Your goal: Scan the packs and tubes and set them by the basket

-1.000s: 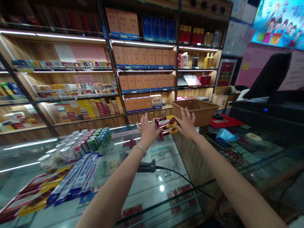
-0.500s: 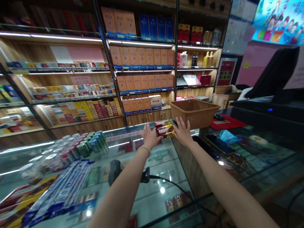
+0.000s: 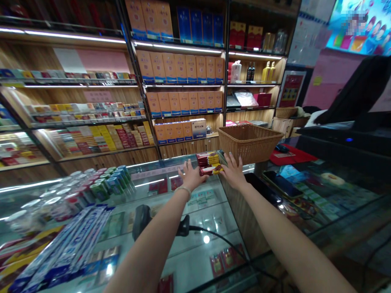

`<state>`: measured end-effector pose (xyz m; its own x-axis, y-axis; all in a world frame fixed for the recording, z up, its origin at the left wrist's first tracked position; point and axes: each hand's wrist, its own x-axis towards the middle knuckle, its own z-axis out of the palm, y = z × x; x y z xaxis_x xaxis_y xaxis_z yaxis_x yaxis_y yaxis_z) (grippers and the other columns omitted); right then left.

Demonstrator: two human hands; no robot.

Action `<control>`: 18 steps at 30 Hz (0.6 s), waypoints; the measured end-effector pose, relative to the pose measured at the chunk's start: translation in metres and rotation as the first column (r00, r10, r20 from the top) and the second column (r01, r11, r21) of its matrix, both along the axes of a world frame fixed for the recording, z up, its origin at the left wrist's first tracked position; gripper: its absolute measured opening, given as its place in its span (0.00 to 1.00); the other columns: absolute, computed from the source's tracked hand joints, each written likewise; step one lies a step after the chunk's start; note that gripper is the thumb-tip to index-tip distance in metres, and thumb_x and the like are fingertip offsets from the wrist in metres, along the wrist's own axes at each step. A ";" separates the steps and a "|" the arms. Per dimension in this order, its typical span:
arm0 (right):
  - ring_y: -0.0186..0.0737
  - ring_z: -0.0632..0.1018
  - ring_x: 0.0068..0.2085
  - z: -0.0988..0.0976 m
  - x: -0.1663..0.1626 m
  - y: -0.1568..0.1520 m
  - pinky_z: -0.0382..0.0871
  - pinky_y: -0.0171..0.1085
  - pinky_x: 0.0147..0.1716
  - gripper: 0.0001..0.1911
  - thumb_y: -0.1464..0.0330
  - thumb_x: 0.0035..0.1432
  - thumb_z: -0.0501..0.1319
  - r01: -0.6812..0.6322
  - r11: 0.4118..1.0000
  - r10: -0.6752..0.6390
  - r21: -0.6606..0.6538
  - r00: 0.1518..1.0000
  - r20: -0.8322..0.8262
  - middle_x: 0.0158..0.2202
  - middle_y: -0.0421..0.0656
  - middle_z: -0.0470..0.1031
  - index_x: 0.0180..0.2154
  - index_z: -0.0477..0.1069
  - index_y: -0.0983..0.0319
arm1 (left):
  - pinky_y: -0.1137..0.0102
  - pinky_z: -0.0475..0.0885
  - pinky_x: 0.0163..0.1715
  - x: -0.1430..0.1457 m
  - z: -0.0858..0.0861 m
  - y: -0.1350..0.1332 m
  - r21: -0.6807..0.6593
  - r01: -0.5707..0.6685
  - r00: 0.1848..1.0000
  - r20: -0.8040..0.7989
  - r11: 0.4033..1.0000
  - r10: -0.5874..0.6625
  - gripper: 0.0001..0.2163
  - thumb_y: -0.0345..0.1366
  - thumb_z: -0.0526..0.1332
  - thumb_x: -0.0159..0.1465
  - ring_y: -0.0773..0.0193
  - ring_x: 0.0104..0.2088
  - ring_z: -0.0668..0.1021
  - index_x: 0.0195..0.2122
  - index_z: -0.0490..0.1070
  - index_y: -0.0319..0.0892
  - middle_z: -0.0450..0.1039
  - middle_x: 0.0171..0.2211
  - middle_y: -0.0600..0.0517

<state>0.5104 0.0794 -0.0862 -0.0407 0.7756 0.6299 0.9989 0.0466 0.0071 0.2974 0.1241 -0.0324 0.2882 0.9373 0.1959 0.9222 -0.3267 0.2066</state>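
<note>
At the far side of the glass counter (image 3: pixel 171 254), a stack of red-and-yellow snack packets (image 3: pixel 209 159) sits between my two hands. My left hand (image 3: pixel 192 176) grips the stack's left end, thumb along its near edge and the other fingers raised. On the other end is my right hand (image 3: pixel 233 173), its fingers partly spread and its thumb side against the packets. The layered edges of several packets show, and a dark greenish item lies beside them near my right fingers. Beneath my left forearm is a black barcode scanner (image 3: pixel 141 221) with its cable.
A wicker basket (image 3: pixel 249 140) stands just beyond my right hand. Several cans (image 3: pixel 113 183), blue-and-white long packets (image 3: pixel 65 244) and red-and-yellow packs (image 3: pixel 15 260) cover the left counter. Phones (image 3: pixel 282 184), a red mat (image 3: pixel 293 154) and a monitor (image 3: pixel 356 93) are at right.
The near packet's broad printed face was toward me; now it lies lower and flatter, and the stacked edges behind it show. Both hands stay at the packets. The view has shifted slightly.
</note>
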 end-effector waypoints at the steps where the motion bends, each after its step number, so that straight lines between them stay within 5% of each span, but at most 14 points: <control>1: 0.57 0.52 0.76 0.001 -0.001 0.000 0.39 0.71 0.71 0.17 0.62 0.70 0.57 0.008 1.000 -0.008 -0.005 1.000 0.001 0.77 0.52 0.52 0.54 0.78 0.59 | 0.32 0.44 0.69 0.001 0.000 -0.001 -0.001 0.000 1.000 -0.003 1.000 0.000 0.26 0.58 0.65 0.62 0.36 0.77 0.44 0.58 0.76 0.53 0.43 0.78 0.40; 8: 0.59 0.54 0.76 0.008 -0.007 -0.009 0.40 0.70 0.71 0.22 0.65 0.66 0.62 0.013 0.999 -0.014 0.032 0.999 0.030 0.77 0.56 0.51 0.60 0.73 0.60 | 0.34 0.43 0.71 0.000 -0.003 -0.012 0.196 0.032 0.999 -0.040 0.980 -0.025 0.37 0.52 0.69 0.62 0.37 0.76 0.48 0.68 0.65 0.42 0.42 0.77 0.33; 12: 0.58 0.54 0.76 0.008 -0.008 -0.014 0.40 0.69 0.71 0.16 0.65 0.64 0.65 0.008 0.998 -0.010 0.068 1.000 0.022 0.76 0.55 0.52 0.53 0.77 0.59 | 0.40 0.39 0.73 -0.004 -0.001 -0.019 0.372 0.216 0.976 -0.118 0.903 -0.185 0.25 0.42 0.72 0.59 0.42 0.76 0.52 0.59 0.75 0.48 0.51 0.76 0.43; 18: 0.59 0.56 0.75 0.001 -0.005 -0.011 0.42 0.69 0.70 0.12 0.65 0.61 0.68 -0.021 0.991 0.018 0.136 1.000 0.023 0.75 0.55 0.56 0.47 0.79 0.58 | 0.37 0.44 0.72 -0.003 -0.002 -0.021 0.429 0.254 0.967 -0.123 0.867 -0.223 0.14 0.39 0.73 0.58 0.41 0.74 0.57 0.46 0.81 0.47 0.58 0.73 0.43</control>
<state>0.5053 0.0682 -0.0850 -0.0693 0.6817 0.7283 0.9974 0.0628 0.0361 0.2942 0.1035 -0.0341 0.5191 0.6606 0.5423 0.8110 -0.5810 -0.0687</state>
